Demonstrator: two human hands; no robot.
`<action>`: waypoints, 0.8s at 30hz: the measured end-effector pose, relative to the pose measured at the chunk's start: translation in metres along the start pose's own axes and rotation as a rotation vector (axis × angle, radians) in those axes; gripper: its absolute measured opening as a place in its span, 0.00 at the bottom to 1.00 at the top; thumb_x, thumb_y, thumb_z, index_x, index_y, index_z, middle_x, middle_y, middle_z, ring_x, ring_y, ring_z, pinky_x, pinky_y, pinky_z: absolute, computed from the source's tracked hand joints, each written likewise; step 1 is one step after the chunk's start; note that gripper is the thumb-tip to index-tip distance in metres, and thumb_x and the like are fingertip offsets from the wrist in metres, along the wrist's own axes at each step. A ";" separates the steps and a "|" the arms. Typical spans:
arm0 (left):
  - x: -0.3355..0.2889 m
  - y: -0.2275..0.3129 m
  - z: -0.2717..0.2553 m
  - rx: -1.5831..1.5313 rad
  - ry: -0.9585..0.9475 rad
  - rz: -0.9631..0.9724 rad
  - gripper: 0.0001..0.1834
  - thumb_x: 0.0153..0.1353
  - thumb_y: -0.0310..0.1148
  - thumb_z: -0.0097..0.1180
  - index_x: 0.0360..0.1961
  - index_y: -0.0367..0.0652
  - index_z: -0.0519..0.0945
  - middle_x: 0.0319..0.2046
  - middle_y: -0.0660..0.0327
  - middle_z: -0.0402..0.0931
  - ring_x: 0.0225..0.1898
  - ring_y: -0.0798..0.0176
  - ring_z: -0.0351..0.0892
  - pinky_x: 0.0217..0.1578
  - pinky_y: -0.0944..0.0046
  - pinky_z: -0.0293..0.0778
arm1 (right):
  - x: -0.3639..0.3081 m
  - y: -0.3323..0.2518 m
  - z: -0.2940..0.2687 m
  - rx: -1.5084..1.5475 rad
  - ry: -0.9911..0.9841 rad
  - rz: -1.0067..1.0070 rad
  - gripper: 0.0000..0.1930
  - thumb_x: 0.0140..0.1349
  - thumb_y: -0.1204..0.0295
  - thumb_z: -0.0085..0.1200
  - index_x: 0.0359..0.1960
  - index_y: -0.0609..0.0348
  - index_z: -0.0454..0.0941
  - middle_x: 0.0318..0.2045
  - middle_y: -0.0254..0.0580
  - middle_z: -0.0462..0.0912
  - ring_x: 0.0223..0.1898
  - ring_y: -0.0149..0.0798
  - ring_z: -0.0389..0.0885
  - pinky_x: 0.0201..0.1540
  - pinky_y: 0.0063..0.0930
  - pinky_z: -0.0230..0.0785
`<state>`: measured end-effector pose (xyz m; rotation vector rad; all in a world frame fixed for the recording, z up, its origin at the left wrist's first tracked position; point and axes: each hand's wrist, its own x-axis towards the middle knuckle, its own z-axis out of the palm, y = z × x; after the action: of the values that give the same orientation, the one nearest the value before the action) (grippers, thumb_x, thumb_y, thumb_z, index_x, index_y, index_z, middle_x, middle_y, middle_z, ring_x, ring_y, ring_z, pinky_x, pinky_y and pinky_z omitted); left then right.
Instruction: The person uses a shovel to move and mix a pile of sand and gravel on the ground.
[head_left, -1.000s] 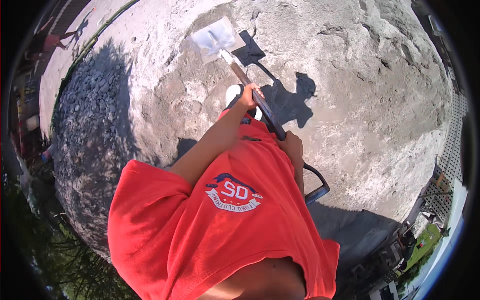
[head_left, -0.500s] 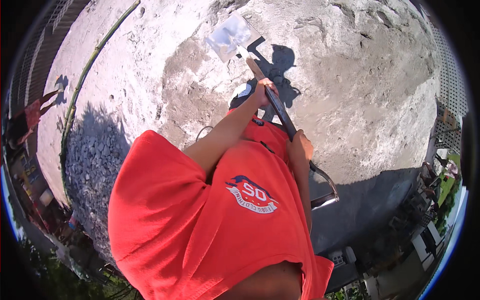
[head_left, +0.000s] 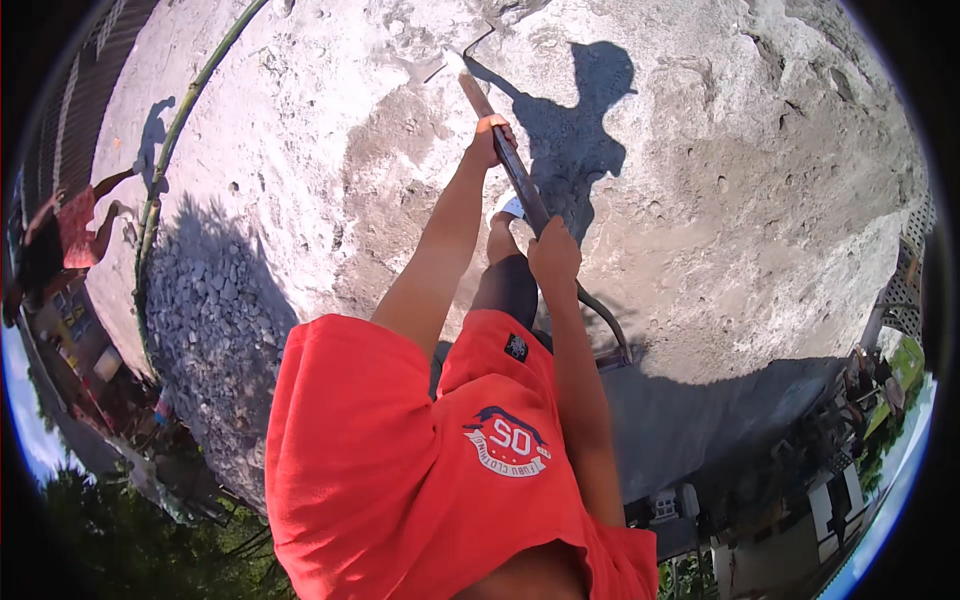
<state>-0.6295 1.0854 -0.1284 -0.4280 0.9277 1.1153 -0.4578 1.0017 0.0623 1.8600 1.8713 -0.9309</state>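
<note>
A long-handled shovel [head_left: 524, 188] slants from the pale, sandy ground [head_left: 700, 210] at upper left toward my right side. My left hand [head_left: 490, 140] is closed around the lower shaft, on the blade side, with that arm stretched forward. Closer to my body, my right hand [head_left: 554, 254] wraps the upper shaft. Past it, the shaft curves down to a grip end near my right hip. The blade lies far ahead against the bright ground; its outline is hard to make out there, though thin dark edges show around it.
A heap of grey gravel [head_left: 215, 320] lies at left beside a long green bamboo pole [head_left: 190, 110]. Beyond the pole is another person in red shorts [head_left: 76, 230]. At far right stands a perforated panel [head_left: 908, 255]. My white shoe [head_left: 510, 206] shows below the shaft.
Both arms have stretched forward, pushing the shovel ahead and slightly left. Its blade, a bright flat square before, now barely shows. The person at left has shifted. Both hands keep their hold.
</note>
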 end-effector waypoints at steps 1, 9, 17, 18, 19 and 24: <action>-0.002 0.000 -0.009 -0.094 0.016 -0.033 0.10 0.44 0.31 0.49 0.13 0.45 0.63 0.12 0.64 0.62 0.15 0.66 0.63 0.20 0.64 0.67 | 0.000 -0.001 0.009 0.007 -0.009 0.016 0.18 0.47 0.67 0.58 0.35 0.64 0.65 0.33 0.55 0.77 0.34 0.54 0.78 0.36 0.42 0.71; 0.005 -0.008 -0.028 0.039 0.129 -0.028 0.07 0.45 0.31 0.49 0.17 0.43 0.65 0.14 0.61 0.63 0.17 0.63 0.65 0.21 0.62 0.69 | -0.014 0.015 0.028 0.212 -0.106 0.140 0.15 0.46 0.66 0.52 0.34 0.62 0.69 0.29 0.56 0.78 0.35 0.56 0.77 0.39 0.46 0.69; -0.012 -0.042 -0.005 0.102 0.163 -0.063 0.07 0.41 0.32 0.47 0.15 0.43 0.64 0.13 0.59 0.64 0.16 0.58 0.66 0.22 0.59 0.70 | -0.034 0.058 0.010 0.128 -0.015 0.085 0.10 0.45 0.70 0.49 0.28 0.63 0.73 0.26 0.53 0.79 0.31 0.52 0.79 0.36 0.41 0.71; -0.022 -0.059 -0.004 0.149 0.157 -0.102 0.06 0.45 0.31 0.47 0.17 0.44 0.64 0.14 0.61 0.63 0.18 0.61 0.66 0.24 0.61 0.71 | -0.043 0.072 0.012 0.140 -0.002 0.113 0.10 0.45 0.70 0.49 0.28 0.63 0.73 0.26 0.53 0.79 0.31 0.52 0.79 0.36 0.41 0.71; -0.029 -0.074 -0.002 0.115 0.175 -0.142 0.07 0.45 0.30 0.47 0.16 0.44 0.64 0.14 0.60 0.64 0.18 0.61 0.66 0.24 0.61 0.70 | -0.054 0.087 0.013 0.126 -0.032 0.121 0.11 0.45 0.69 0.49 0.29 0.63 0.73 0.26 0.53 0.79 0.31 0.53 0.79 0.36 0.43 0.71; -0.065 -0.150 -0.041 0.159 0.217 -0.184 0.11 0.48 0.31 0.51 0.15 0.44 0.64 0.13 0.59 0.64 0.17 0.60 0.65 0.23 0.60 0.69 | -0.115 0.145 0.052 0.141 -0.083 0.186 0.14 0.46 0.65 0.49 0.32 0.60 0.72 0.26 0.53 0.79 0.32 0.55 0.78 0.36 0.44 0.70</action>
<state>-0.5202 0.9570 -0.1205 -0.4995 1.1346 0.8322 -0.3173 0.8703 0.0699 2.0032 1.5897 -1.0815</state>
